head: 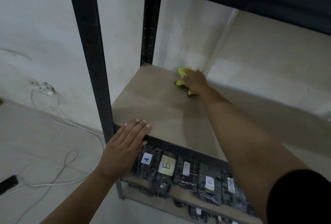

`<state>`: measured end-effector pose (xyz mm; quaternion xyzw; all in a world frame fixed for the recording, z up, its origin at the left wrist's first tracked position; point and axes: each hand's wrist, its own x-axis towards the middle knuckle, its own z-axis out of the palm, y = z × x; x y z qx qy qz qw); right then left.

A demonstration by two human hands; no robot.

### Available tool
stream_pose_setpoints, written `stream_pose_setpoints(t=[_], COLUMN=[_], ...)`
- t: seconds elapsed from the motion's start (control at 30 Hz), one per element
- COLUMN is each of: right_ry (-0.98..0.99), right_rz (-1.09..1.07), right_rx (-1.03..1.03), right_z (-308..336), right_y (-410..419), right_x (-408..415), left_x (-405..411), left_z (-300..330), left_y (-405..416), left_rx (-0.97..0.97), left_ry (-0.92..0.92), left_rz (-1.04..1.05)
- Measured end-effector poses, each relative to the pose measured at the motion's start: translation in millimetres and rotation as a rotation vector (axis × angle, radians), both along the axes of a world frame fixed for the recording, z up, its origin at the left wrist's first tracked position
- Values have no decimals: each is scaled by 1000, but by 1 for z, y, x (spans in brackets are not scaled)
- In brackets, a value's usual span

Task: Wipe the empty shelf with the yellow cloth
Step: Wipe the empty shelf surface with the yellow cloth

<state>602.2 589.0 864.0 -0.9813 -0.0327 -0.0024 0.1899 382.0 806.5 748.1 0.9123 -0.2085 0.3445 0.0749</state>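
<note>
Head view shows me the empty shelf (pixel 161 112), a bare brown board in a dark metal rack. My right hand (pixel 196 81) is far in at the back, near 12 o'clock on the board and close to the wall, and it presses flat, fingers spread, on the yellow cloth (pixel 182 78). The cloth is crumpled under the palm; yellow shows beyond the fingertips and at the thumb side. Its long axis runs about from 11 to 5 o'clock, roughly along the hand.

My left hand (pixel 125 148) is open and holds nothing. It lies flat on the front left corner of the board, at about 8 o'clock, beside the front post (pixel 93 58), well apart from the cloth. So the right hand is the one on the cloth.

Most of the board lies at 6 and 3 o'clock from the cloth, so I judge the next stroke should go toward me or to the right. Labelled dark packets (pixel 179 171) fill the shelf below.
</note>
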Motion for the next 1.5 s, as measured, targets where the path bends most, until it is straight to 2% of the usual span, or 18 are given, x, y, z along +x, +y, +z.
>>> stream_pose_setpoints(t=[0.13,0.23,0.33,0.47,0.53,0.63,0.73,0.83,0.97,1.13,1.27,1.33,1.4,1.5], right_ry=[-61,-75,-2,164,181,34,-86,-36,-48,-48,127,175,77,-96], right_rz=[75,270,429,513,487,275,81,78,155,320,385,340,235,15], right_rx=[4,58,115,363,413,444,344,90,3,168,395,469,458,177], right_z=[-8,-11,-15,-6,5,18,12,-11,-20,-17,-4,7,13,8], right_y=[29,44,45,21,9,-4,-9,-3,21,35,26,20,11,-9], right_x=[-3,-34,-81,-129,-128,-94,-58,-41,-58,-132,-176,-175,-159,-130], left_x=[-1,1,2,3,5,8,10,12,14,13,9,9,8,8], left_z=[-4,-4,-3,-4,-4,-6,-6,-7,-8,-10,-11,-8,-8,-9], left_y=[-3,-6,-7,-5,-3,-2,0,0,0,1,5,8,12,15], left_rx=[-17,-42,-53,-70,-81,-65,-67,-71,-74,-84,-126,-113,-73,-31], left_ry=[-38,-57,-78,-101,-121,-140,-158,-195,-229,-248,-196,-167,-150,-144], left_rz=[56,52,49,22,14,14,-2,-14,-21,-54,-56,-57,-58,-56])
